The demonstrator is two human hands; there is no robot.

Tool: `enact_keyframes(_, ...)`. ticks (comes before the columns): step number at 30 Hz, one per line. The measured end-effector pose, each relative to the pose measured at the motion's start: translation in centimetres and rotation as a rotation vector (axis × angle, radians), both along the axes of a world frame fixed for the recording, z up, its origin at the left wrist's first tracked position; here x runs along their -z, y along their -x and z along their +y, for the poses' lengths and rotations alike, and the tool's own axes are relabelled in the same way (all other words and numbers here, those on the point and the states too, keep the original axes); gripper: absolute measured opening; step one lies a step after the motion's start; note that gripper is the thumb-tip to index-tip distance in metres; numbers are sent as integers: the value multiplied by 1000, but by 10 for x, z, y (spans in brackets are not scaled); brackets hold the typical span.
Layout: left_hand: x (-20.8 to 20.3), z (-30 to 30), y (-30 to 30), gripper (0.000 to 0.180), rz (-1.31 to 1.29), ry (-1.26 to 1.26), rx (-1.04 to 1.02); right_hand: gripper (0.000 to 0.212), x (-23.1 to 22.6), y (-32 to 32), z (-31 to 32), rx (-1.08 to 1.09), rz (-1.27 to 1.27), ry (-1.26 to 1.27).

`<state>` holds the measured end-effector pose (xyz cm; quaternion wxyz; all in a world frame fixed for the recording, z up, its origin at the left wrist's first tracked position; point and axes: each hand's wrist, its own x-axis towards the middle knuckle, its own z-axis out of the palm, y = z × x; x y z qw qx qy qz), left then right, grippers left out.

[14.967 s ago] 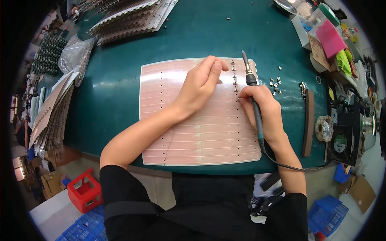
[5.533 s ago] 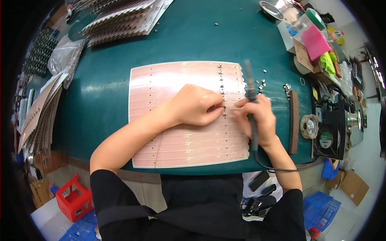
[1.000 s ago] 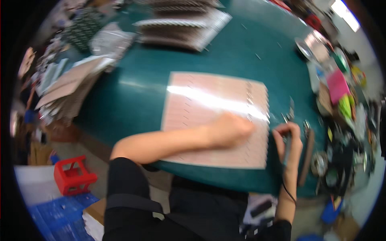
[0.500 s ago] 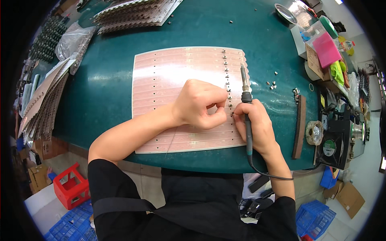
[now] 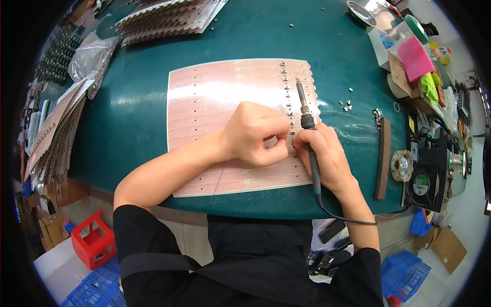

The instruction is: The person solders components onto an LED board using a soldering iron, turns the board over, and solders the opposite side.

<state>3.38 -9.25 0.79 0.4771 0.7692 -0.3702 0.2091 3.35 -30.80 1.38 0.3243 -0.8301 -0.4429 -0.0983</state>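
Note:
A pale pink circuit board panel (image 5: 182, 134), split into long strips, lies flat on the green table in front of me. Down its right part runs a column of small metal parts (image 5: 287, 87). My right hand (image 5: 329, 159) grips a soldering iron (image 5: 308, 121) by its dark handle, the metal tip pointing up and away over the panel's right side. Over the panel's middle, my left hand (image 5: 257, 135) is closed in a pinch beside the column. A thin wire (image 5: 218, 183) trails out below it toward the near edge; its held end is hidden by the fingers.
Small loose metal parts (image 5: 348, 108) and a brown bar (image 5: 382, 158) lie right of the panel. Beyond stand a solder spool (image 5: 455, 163) and a black box (image 5: 426, 185). Stacked boards (image 5: 169, 21) sit at the back, more boards (image 5: 57, 134) at the left. The iron's cord (image 5: 353, 221) crosses my right forearm.
The soldering iron's tip has swung left, from the panel's right edge to nearer the column of metal parts. My left hand stays almost in place, still pinched.

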Motion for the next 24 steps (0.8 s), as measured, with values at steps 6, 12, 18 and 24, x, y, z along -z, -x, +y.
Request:
enact_keyframes(6,1,0,6,8,37,-47,-57,28,0,-18,-32,320,71,-404)
enact_keyframes(12,3,-8,4,5,67,-52,-136,24,16,-54,-52,448,-129,-110)
enact_keyframes(18,2,-9,-6,9,118,-87,-116,26,20,-67,-47,477,-200,26)
enact_keyframes(24,1,2,2,9,85,-142,-148,29,10,-54,-26,436,-114,-262)
